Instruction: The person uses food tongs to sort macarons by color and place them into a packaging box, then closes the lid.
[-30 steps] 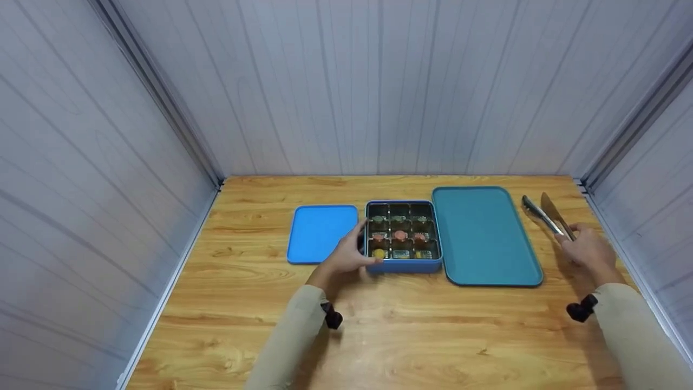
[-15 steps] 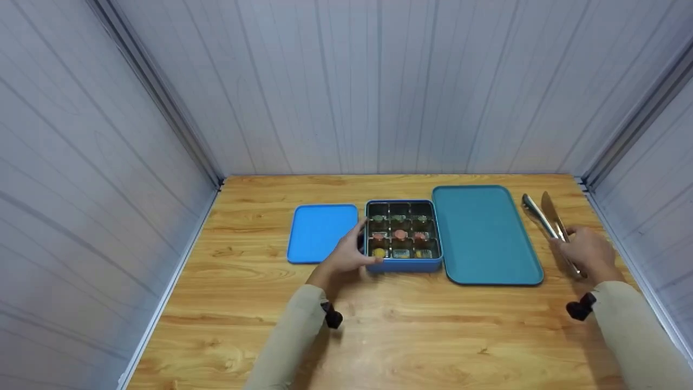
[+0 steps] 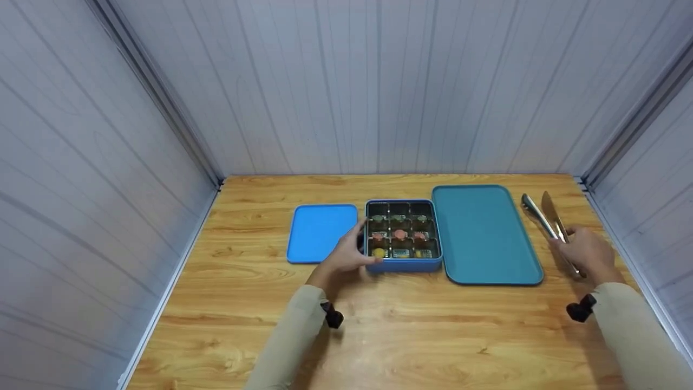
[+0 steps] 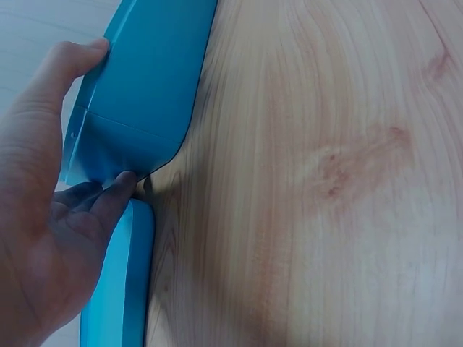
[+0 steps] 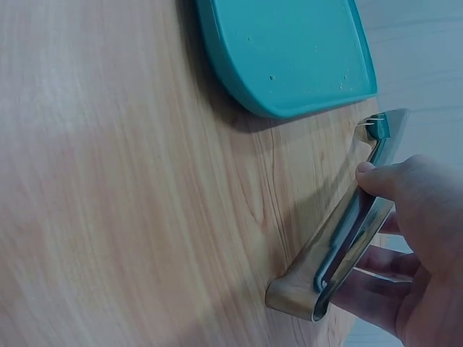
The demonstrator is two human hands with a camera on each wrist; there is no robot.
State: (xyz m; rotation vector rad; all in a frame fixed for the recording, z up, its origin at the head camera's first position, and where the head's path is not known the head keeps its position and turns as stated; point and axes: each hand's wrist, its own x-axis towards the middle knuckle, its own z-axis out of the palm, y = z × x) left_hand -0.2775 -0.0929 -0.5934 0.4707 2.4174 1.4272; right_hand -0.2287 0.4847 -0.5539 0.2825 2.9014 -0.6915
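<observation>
My left hand point(image 3: 346, 255) holds the near left corner of a blue square box point(image 3: 405, 265), its thumb on the front side and its fingers on the left side. Inside, a gridded insert carries greenish, reddish and yellow pieces, too small to identify. The left wrist view shows thumb and fingertips against the box wall point(image 4: 145, 90). At the far right my right hand point(image 3: 587, 250) grips metal tongs point(image 5: 347, 242) between thumb and fingers. Their bent end points toward me, low over the table. The arms reach away, one broad and flat, the other partly hidden.
A bright blue lid point(image 3: 319, 233) lies left of the box. Against the box's right side, a teal tray point(image 3: 484, 238) lies between it and the tongs. Pale panel walls point(image 3: 346, 92) close off the back and both sides of the wooden table point(image 3: 422, 336).
Over the first half second, the tongs shifted in my right hand and their bent end came into view below the fingers. Since then little has moved. My left hand has stayed on the box.
</observation>
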